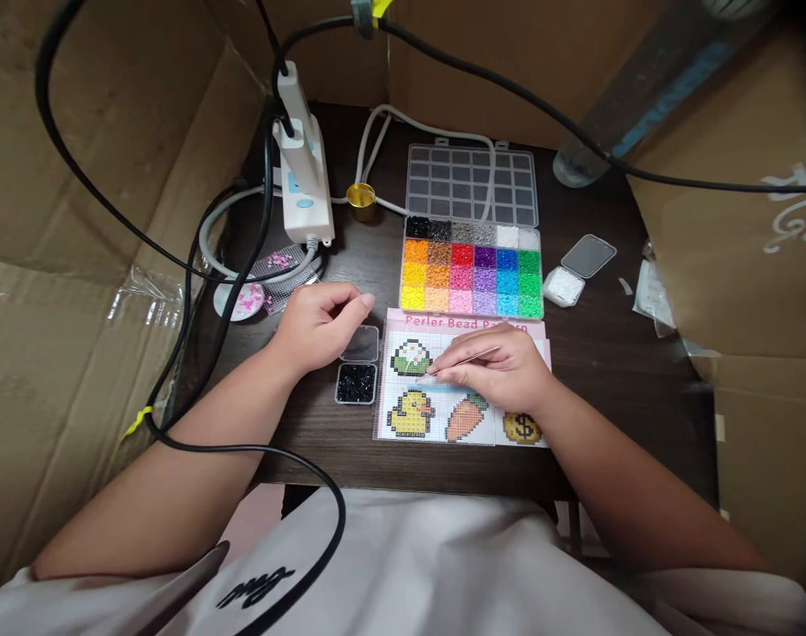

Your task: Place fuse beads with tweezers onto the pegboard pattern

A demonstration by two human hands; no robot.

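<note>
My right hand point(499, 367) pinches a thin pair of tweezers point(467, 359), its tips over a printed bead pattern sheet point(383, 411). Under the tips a white-and-green rice-ball picture shows small beads; a yellow duck point(409, 415), an orange carrot point(465, 418) and a gold coin point(523, 427) are below it. Resting on the table to the left, my left hand point(323, 325) is loosely curled, its thumb against the index finger and nothing visible in it. Beside it stands a small open box of black beads point(355, 384), its clear lid point(361, 343) folded back.
Behind the sheet lies a sorted bead case point(473, 268) with its lid point(473, 184) open. A small box of white beads point(563, 287) stands right. A power strip point(305, 185), gold cup point(361, 201) and pink-beaded disc point(239, 301) lie left. Black cables point(265, 221) hang in front; cardboard walls surround the table.
</note>
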